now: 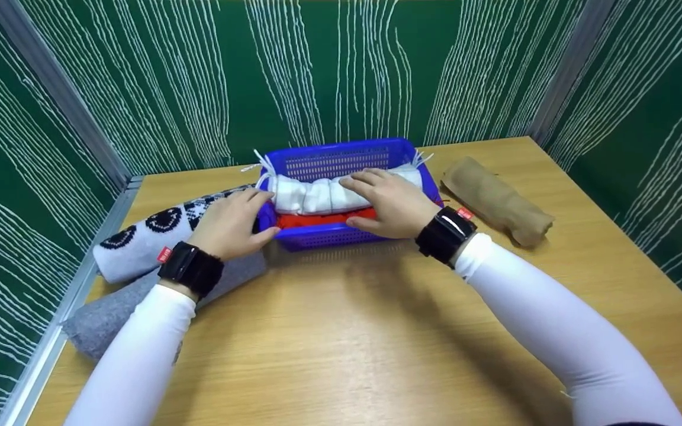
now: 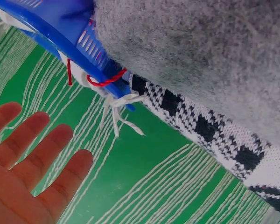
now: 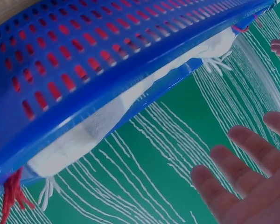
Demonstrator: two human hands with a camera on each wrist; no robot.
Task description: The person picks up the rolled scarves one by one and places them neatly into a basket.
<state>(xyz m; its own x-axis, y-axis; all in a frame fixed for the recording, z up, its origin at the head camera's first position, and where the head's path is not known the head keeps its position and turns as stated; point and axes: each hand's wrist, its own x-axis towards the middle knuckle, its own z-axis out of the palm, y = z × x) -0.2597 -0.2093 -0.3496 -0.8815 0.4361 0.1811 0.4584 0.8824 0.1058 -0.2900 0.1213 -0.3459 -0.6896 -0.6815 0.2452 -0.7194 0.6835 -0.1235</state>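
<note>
- Right hand (image 1: 391,204), nearest: fingers flat on rolled white fringed cloth (image 1: 323,195), thumb at 6 o'clock rim.
- Left hand (image 1: 231,223): fingers straight against blue perforated plastic basket (image 1: 341,158), 9 o'clock end.
- Packed: white cloth, red cloth (image 1: 323,219).
- Judged remaining: grey felt roll (image 1: 110,313), black-and-white knitted roll (image 1: 151,234), tan roll (image 1: 498,200).

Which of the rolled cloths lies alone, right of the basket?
The tan roll: it lies by itself right of the blue basket, touched by neither hand.

- Ahead of the fingers, the blue basket (image 1: 341,163) is packed with a white roll (image 1: 317,195) and a red roll (image 1: 323,219).
- Patterned roll (image 1: 151,234) and grey roll (image 1: 110,313) crowd the left hand (image 1: 231,225).
- Bare table (image 1: 347,331) lies behind both wrists.
</note>
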